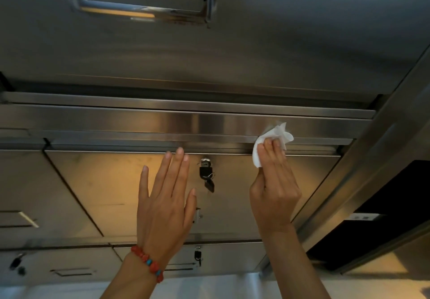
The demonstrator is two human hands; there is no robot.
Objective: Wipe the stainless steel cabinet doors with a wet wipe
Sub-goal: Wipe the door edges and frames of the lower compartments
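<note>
Head view. The right hand (274, 182) pinches a crumpled wet wipe (273, 143) against the top edge of the cabinet door (111, 189), right of the padlock (206, 173). The left hand (166, 198), fingers spread flat, rests on the door as a brace. For an even clean, pressure is best kept steady and strokes overlapped along the metal rail (139, 122).

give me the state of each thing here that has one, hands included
left hand: open, fingers straight, flat against the door
right hand: holds the wet wipe
wet wipe: crumpled, pressed at the door's top edge
cabinet door: closed
lock: key inserted
</note>
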